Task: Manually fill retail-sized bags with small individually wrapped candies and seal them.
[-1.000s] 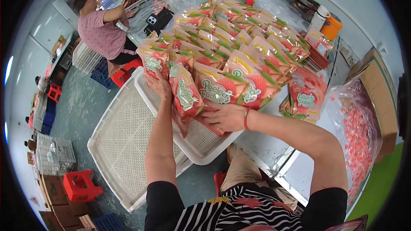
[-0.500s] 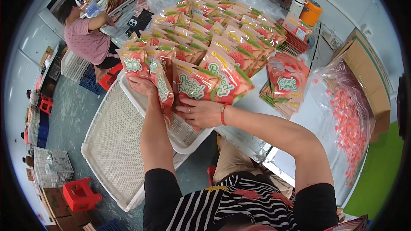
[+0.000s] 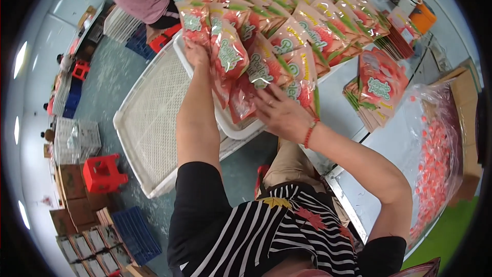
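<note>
Pouches [image 3: 263, 65] partly behind right hand [image 3: 288, 115]

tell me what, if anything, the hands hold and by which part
A firm hold cannot be confirmed: the left hand is at the lower end of one pouch, the right hand touches the lower front of another pouch.

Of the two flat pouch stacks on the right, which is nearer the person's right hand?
The fanned front stack, closer to the right hand; the other stack lies farther back, near the orange container.
</note>
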Available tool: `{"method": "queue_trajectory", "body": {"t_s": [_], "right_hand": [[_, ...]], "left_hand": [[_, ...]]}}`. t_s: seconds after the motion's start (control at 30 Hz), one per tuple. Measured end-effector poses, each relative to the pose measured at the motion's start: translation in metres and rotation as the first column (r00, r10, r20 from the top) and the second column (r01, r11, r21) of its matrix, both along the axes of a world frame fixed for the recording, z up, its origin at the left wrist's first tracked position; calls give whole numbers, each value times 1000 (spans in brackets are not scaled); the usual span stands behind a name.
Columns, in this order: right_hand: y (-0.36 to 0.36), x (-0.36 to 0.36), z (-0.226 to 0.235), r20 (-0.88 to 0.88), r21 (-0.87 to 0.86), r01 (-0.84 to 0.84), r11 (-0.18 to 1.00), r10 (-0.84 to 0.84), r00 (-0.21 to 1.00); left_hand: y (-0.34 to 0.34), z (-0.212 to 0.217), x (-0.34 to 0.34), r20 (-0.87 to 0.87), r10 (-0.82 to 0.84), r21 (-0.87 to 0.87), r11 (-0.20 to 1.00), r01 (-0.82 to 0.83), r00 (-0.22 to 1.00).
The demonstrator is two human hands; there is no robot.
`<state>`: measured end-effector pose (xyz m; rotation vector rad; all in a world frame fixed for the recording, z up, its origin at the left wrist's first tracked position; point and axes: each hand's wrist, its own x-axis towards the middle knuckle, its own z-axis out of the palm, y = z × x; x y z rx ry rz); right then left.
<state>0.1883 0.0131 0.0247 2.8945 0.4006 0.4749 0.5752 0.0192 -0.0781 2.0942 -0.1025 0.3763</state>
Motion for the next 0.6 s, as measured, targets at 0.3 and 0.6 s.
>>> {"method": "queue_trajectory", "body": {"t_s": [0.3,0.6], "right_hand": [[-28,-21,28,-128,-244,157,957,-192,973],[-68,-2,11,314,-57,75,996,-54,948]], "left_hand": [[45,58,-69,138,-291,-135,941,309,947],[70,33,-130,248,-251,-174,939,298,936]]}}
